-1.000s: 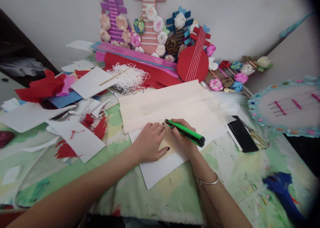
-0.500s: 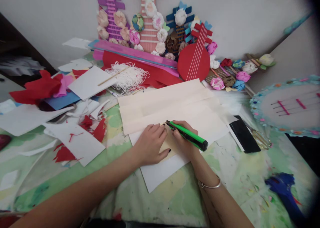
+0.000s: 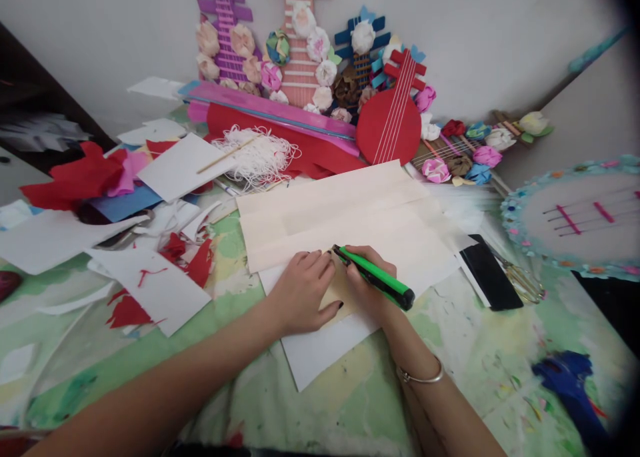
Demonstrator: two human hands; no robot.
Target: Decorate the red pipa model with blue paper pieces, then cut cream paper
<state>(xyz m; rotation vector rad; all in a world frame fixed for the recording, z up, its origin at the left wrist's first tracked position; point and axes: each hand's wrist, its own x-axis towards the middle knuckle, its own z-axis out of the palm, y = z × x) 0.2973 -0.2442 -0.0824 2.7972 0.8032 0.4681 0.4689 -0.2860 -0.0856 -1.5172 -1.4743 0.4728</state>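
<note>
My right hand (image 3: 367, 285) is closed round a green and black utility knife (image 3: 377, 277). The knife slants from upper left to lower right, its front end close to my left fingertips. My left hand (image 3: 306, 291) lies with fingers stretched out over a small cream piece (image 3: 341, 295), the thumb spread apart from the rest. Under both hands is a white sheet (image 3: 320, 357). A wide cream sheet (image 3: 320, 210) with creases stretches out beyond them. Whether the blade touches the material, I cannot make out.
Paper scraps (image 3: 155, 287) and a tangle of white string (image 3: 265, 153) lie on the left. Small decorated instruments, among them a red lute (image 3: 389, 123), lean against the wall. On the right are a black phone (image 3: 490, 273), gold-handled scissors (image 3: 525, 280) and a blue glue gun (image 3: 567, 377).
The whole view has shifted slightly. Both hands and the knife stay in nearly the same place on the sheets.
</note>
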